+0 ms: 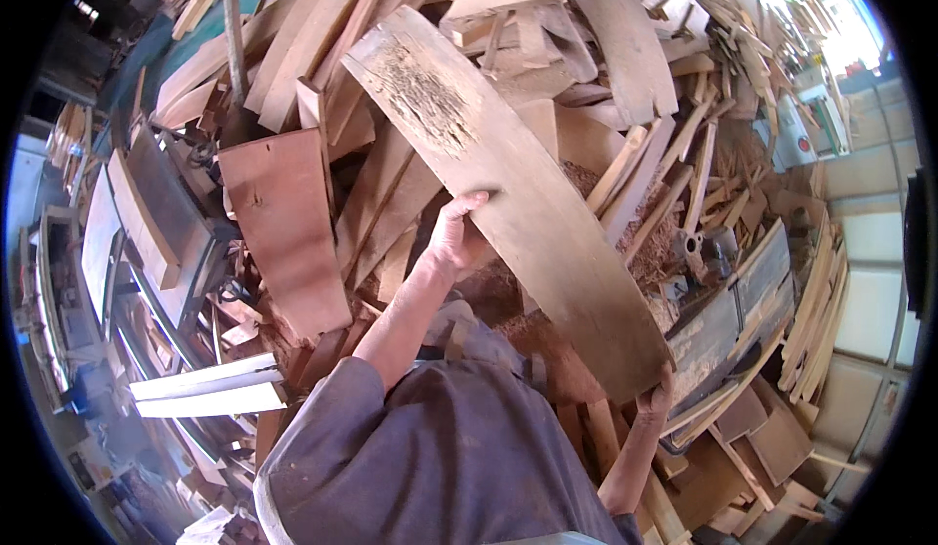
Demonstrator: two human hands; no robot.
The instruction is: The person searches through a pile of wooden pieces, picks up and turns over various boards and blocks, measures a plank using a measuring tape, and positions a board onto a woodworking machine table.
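A long, wide wooden board (547, 223) slants across the middle, its far end up to the left and its near end down to the right. Near that far end its face has a rough, crumbled patch. My left hand (457, 232) grips the board's left edge about midway, thumb on top and fingers hidden beneath. At the near right corner my right hand (657, 394) is closed around the board's end, most of its fingers out of sight. Past the board lies a heap of loose wood offcuts (332, 18).
A reddish board (278, 223) leans at the left, close to a machine with a grey metal table (166, 223). White-faced strips (205, 389) jut out below it. At the right are a dark metal beam (738, 311), sawdust (650, 247) and a stack of thin slats (819, 320) by the wall.
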